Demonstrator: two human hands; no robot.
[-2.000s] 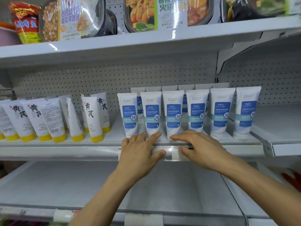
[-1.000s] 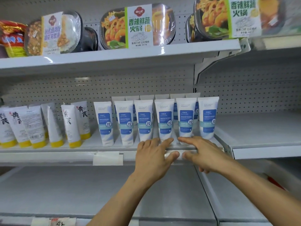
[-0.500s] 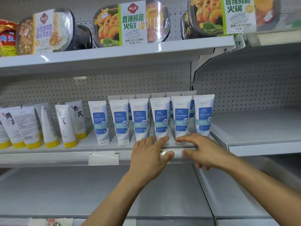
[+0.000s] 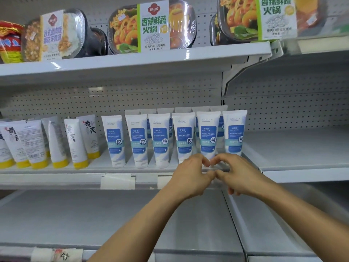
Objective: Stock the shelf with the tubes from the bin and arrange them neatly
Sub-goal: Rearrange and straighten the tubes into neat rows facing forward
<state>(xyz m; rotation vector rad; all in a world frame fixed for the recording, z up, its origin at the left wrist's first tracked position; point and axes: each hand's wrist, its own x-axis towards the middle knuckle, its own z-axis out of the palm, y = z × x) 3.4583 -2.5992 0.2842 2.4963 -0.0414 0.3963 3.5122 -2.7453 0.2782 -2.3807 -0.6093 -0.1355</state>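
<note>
Both hands meet at the front lip of the middle shelf (image 4: 56, 172), just right of the frame's centre. The left hand (image 4: 190, 176) comes in from the lower centre and the right hand (image 4: 242, 174) from the lower right. Their curled index fingers (image 4: 202, 160) bend toward each other around the foot of the 5th tube (image 4: 207, 135) in a front row of 6 blue-label tubes (image 4: 138, 138).

That tube's cap is hidden behind the fingers. I cannot tell whether either grip is clamped on it or only cupped beside it. The thumbs touch just below, over the shelf edge.

The 5th tube stands upright on its cap with its long axis vertical. It rises directly above and behind the 2 grips, and neither hand is clearly nearer. The 4th and 6th tubes stand just beside it, with a narrow gap on each side, and a 2nd row stands close behind.

This looks like the straightening step. A push low at the cap should slide the tube, while a push higher up could tip it into its neighbours.

At the left of the frame, the yellow-capped tubes (image 4: 75, 142) lean unevenly. The bin is not in view.
</note>
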